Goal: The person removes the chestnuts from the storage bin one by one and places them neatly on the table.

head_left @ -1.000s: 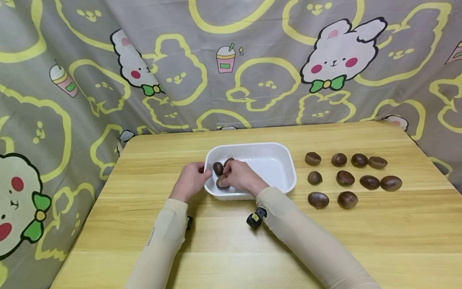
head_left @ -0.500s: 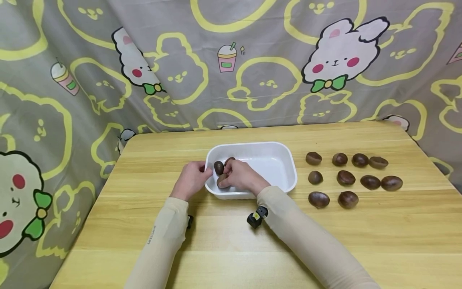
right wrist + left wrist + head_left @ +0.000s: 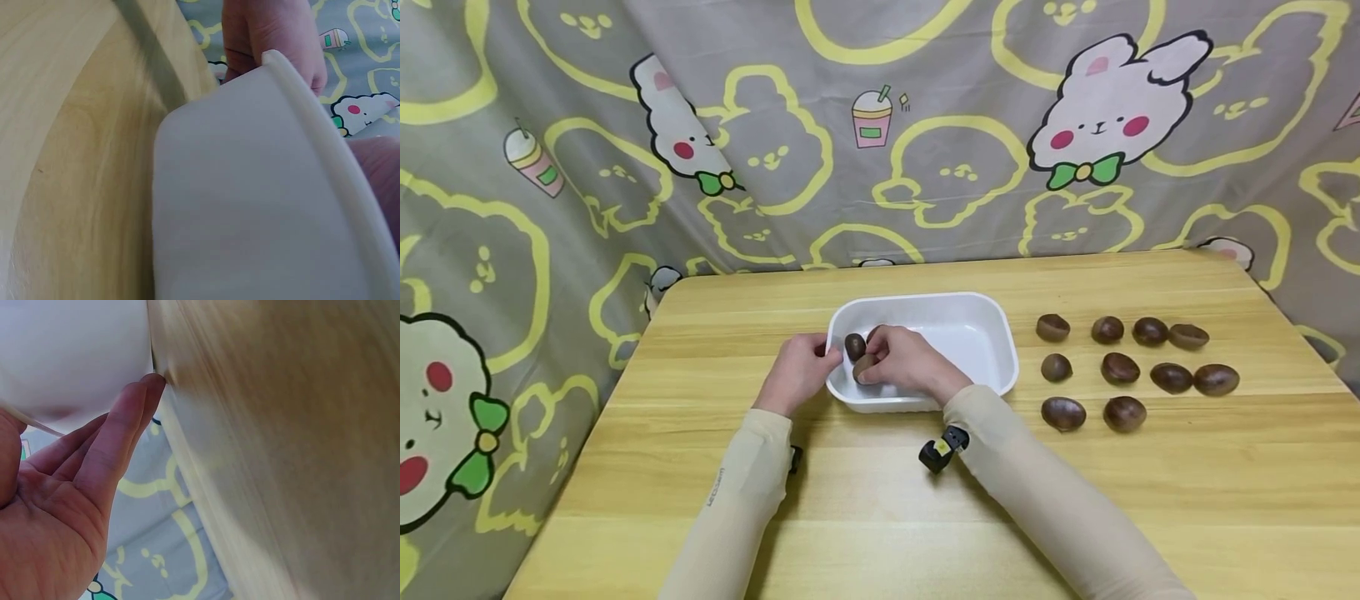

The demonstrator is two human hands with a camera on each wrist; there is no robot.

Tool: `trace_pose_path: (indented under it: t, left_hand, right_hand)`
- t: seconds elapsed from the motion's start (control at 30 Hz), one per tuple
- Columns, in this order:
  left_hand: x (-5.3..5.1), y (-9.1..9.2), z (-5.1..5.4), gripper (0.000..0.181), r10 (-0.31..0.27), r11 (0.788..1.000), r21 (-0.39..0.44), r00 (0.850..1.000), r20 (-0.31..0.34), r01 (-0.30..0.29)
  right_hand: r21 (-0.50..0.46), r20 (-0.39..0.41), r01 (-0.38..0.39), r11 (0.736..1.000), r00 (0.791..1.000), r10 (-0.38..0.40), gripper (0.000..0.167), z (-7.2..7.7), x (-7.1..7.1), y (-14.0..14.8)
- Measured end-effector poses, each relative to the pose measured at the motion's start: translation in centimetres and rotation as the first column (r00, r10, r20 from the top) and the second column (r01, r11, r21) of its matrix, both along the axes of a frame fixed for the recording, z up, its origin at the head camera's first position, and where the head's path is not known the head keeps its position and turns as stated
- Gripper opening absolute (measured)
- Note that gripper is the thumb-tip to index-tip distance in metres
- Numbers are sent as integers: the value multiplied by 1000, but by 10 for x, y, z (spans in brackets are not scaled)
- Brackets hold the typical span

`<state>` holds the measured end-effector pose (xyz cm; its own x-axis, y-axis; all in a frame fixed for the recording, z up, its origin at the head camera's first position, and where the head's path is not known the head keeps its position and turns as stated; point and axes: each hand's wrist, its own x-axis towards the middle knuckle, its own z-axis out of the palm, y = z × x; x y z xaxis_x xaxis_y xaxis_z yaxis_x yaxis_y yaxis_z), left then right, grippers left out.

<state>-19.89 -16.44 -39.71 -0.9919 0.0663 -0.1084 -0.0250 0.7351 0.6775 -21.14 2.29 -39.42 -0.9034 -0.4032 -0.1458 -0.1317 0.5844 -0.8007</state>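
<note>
A white rectangular basin stands on the wooden table in the head view. My left hand holds its left end, thumb over the rim; in the left wrist view the fingers of that hand lie along the outer wall. Reaching into the basin, my right hand pinches a brown chestnut between thumb and fingers. Close by in the basin lie a darker chestnut and another chestnut, mostly hidden by the right hand. The right wrist view mainly shows the basin's outer side.
Several chestnuts lie in rough rows on the table to the right of the basin, among them a front one and a far one. A patterned grey curtain hangs behind the table and along its left.
My right hand has shifted slightly right and away from me, and the pinched chestnut has moved a little with it. The left hand stays at the basin's left end.
</note>
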Motion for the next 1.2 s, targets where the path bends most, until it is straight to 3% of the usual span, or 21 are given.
trace_pose_path:
  t: [0.4, 0.63, 0.87, 1.2]
  left_hand:
    - [1, 0, 3, 31, 1, 1000, -12, 999, 38, 0]
    - [0, 1, 3, 34, 4, 1000, -8, 999, 46, -3]
    - [-1, 1, 3, 33, -1, 1000, -12, 999, 49, 2]
    - [-1, 0, 3, 34, -4, 1000, -12, 999, 50, 5]
  right_hand:
    - [-81, 12, 38, 996, 999, -37, 35, 11, 4, 32]
    - [-115, -13, 47, 992, 999, -49, 38, 25, 9, 51]
    - [-145, -56, 45, 988, 997, -53, 41, 29, 12, 66]
    - [-197, -47, 50, 979, 997, -61, 40, 36, 16, 89]
